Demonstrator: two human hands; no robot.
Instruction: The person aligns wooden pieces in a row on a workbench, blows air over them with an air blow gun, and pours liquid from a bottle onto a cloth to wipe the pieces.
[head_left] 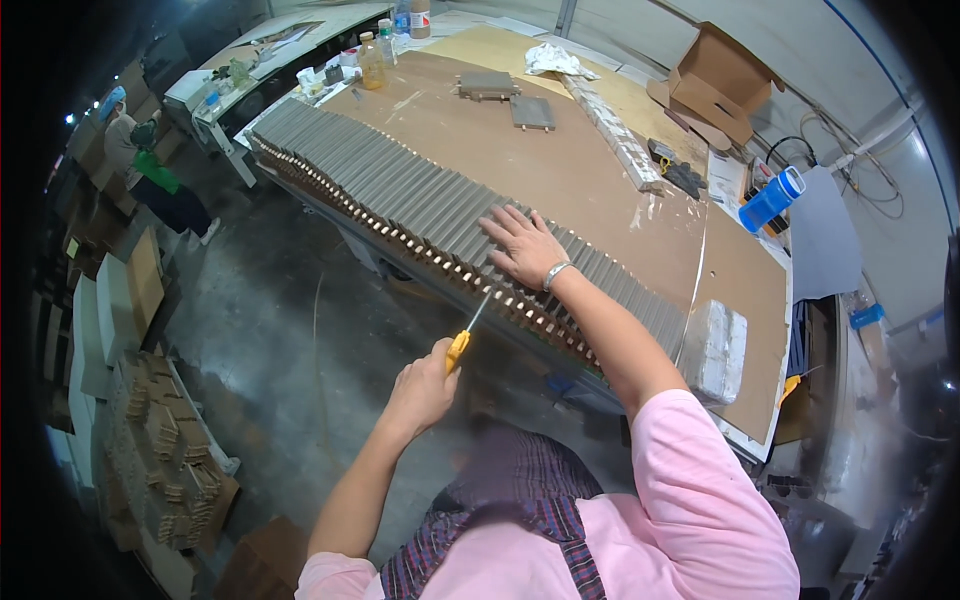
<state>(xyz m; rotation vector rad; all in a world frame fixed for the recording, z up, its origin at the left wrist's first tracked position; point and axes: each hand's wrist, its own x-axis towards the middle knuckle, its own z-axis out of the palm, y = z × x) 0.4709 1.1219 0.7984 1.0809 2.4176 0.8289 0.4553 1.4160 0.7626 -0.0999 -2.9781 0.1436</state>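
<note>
Bottle (372,64) beyond our grey strips (375,168) holds yellowish liquid (373,77). The strips line the tabletop's (440,112) near edge, open room behind. Our left hand (422,390) clasps a yellow-handled tool (457,350); our right hand (526,248) spreads flat on the strips.

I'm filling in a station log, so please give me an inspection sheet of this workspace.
Surface: brown table, whitish marks.
Work items: long row of grey slabs along the near edge; yellow-handled tool, tip at that edge, contact unclear.
Clutter: amber bottle, crumpled white material, open cardboard box, blue container.
Hands: left hand grips the tool; right hand rests spread on the row.
Cables: looped cable by the wall.
Surroundings: another person, far left; cardboard stack, lower left.
</note>
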